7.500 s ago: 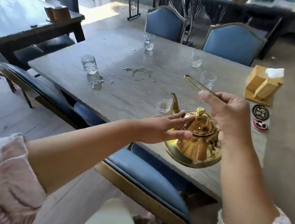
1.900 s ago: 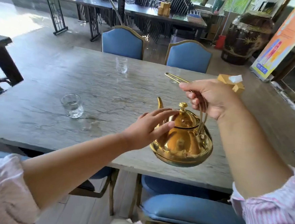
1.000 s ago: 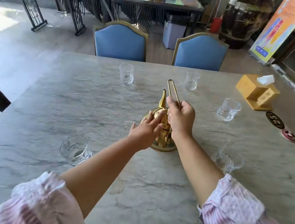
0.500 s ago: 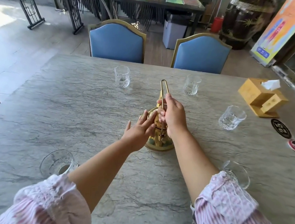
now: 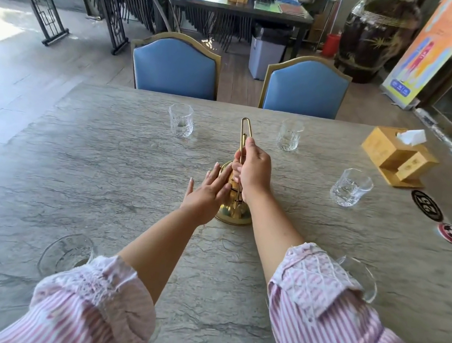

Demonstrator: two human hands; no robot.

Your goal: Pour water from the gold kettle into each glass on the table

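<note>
Standing mid-table (image 5: 112, 162), gold kettle (image 5: 233, 212) in both hands, glasses ringing it.

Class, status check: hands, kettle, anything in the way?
Right hand shut on handle; left hand flat against kettle. Kettle standing on table. Nothing in the way.

The gold kettle (image 5: 233, 212), earlier carried tilted above the near table edge, is now sitting mid-table, its handle (image 5: 244, 135) standing upright; the right hand (image 5: 253, 173) is gripping that handle while the left hand (image 5: 209, 194) is flattening open-fingered against its side
</note>
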